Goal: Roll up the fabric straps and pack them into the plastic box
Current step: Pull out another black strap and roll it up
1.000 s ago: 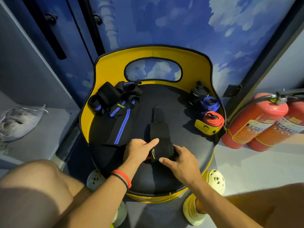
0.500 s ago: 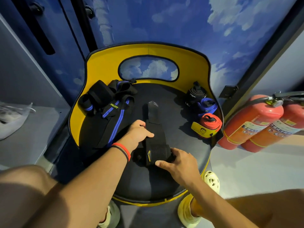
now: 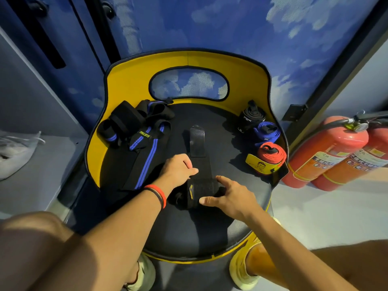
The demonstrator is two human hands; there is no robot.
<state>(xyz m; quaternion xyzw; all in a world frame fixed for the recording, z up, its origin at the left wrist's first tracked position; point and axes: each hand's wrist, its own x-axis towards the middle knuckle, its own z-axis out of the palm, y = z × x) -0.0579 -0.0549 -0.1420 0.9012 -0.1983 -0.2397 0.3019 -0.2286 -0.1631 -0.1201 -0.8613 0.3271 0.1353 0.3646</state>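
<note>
Your right hand [image 3: 229, 196] grips the rolled end of the black strap [image 3: 201, 165], your left hand [image 3: 178, 168] pinches its flat tail, which runs straight toward the chair back [image 3: 130, 80]: roll that way

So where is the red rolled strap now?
The red rolled strap sits at the right edge of the stool seat in the head view, just nearer than the blue roll, with the fire extinguishers on the floor beyond.

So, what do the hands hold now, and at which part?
Both hold the black strap: the right hand grips its rolled near end, the left hand pinches its left edge just beyond the roll.
</note>
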